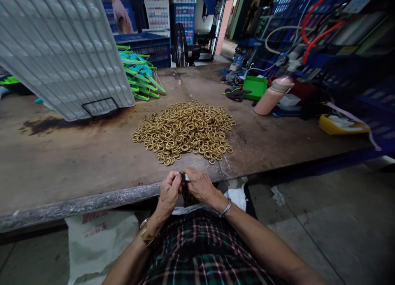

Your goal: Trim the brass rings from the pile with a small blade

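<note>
Left hand (pixel 170 188): is closing its fingers and thumb on a small dark-and-white piece (pixel 184 177), just off the near edge of the worktop (pixel 92 161); a gold watch (pixel 145 232) is circling its wrist.
Right hand (pixel 200 186): is gripping the same piece from the right, its fingers curling toward the left hand; a silver bracelet (pixel 226 207) is circling its wrist.
Piece: is sitting between the two sets of fingertips, mostly hidden, so its exact shape is not clear.
Rings (pixel 185 130): are lying in a broad gold heap on the worktop, just beyond the hands, some spreading singly at the near edge.
Lap: dark contents are showing dimly below the hands, too shadowed to tell; white cloth (pixel 237 198) is bunching to the right.
Left side: a ribbed grey panel (pixel 64 50) is standing tilted on the worktop, with green and blue frames (pixel 143 73) lying beside it and a dark stain (pixel 49 125) spreading at its foot.
Right side: a pink bottle (pixel 273 98) is standing near a green tray (pixel 255 86); a yellow tray (pixel 342 128) is sitting farther right.
Below: a printed sack (pixel 101 244) is resting under the worktop, left of the person.
Far side: a black fan (pixel 182 46) is standing before stacked crates (pixel 185 19); another person (pixel 121 15) is showing at the left.
</note>
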Demonstrator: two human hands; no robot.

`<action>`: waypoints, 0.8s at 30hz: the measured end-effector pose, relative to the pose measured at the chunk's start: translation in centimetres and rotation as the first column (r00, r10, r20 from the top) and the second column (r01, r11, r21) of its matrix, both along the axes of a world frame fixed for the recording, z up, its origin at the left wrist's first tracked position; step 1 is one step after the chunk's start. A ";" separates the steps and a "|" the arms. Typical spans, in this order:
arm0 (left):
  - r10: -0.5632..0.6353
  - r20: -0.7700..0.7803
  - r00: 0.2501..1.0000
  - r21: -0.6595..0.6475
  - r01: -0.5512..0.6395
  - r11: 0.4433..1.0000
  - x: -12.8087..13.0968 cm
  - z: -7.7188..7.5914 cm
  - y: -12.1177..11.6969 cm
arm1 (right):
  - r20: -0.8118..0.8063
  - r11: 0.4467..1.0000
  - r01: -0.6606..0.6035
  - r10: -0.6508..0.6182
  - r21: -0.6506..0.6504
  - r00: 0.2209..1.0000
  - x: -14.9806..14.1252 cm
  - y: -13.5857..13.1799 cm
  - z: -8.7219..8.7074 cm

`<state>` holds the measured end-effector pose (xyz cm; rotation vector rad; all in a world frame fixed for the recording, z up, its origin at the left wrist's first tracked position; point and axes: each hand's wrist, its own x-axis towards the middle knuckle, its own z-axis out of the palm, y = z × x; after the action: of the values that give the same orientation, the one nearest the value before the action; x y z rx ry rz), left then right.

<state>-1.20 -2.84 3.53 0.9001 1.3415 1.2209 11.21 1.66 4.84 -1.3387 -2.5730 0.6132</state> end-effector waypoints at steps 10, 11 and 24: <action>-0.097 0.146 0.985 0.002 0.098 0.995 0.3 1.2 -2.1 | 0.140 0.998 0.069 -0.068 -0.001 0.988 -0.3 2.0 -0.4; -0.118 0.201 0.973 0.007 0.119 0.993 0.4 1.5 -2.2 | 0.129 0.995 0.095 -0.098 0.028 0.987 -0.3 2.7 -0.6; 0.143 0.719 0.680 -0.215 0.022 0.976 -1.3 1.4 -0.3 | 0.053 0.952 0.245 -0.258 0.186 0.965 -2.6 7.6 -1.4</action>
<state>-2.49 -3.15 4.89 0.1459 0.8067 1.2675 8.61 9.30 3.39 -1.6189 -2.3891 0.2858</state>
